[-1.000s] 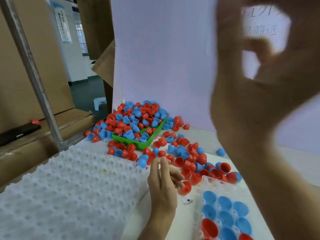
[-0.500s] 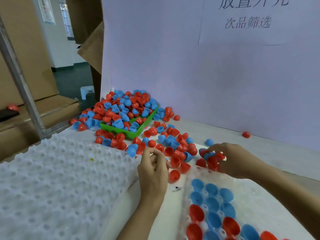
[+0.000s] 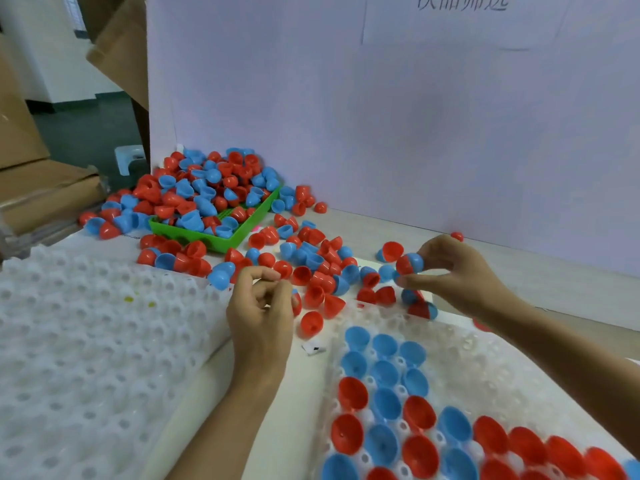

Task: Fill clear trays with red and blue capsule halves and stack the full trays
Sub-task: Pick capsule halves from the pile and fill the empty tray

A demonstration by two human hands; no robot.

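The clear tray [image 3: 460, 351] lies at the lower right of the table, and it looks roughly half filled: red and blue capsule halves [image 3: 384, 403] sit open side up in the pockets along its near and left part, while the pockets toward its far and right side show bare. The right hand [image 3: 460, 275] hovers just past the tray's far edge, thumb and fingers pinching a joined red-and-blue capsule [image 3: 409, 264]. The left hand [image 3: 261, 306] is beside the tray's left edge with its fingers curled together; whether they hold a half I cannot tell. Plenty of loose halves [image 3: 311, 268] lie scattered between the hands and the green basket [image 3: 221, 242], which is heaped over its rim. To the left is a stack of white trays [image 3: 86, 341], its pockets without halves, so by my judgement much filling is left and no full tray has been stacked in view. Room is tight ahead, where the white board [image 3: 381, 133] closes off the table, and the loose halves crowd the tray's far edge.
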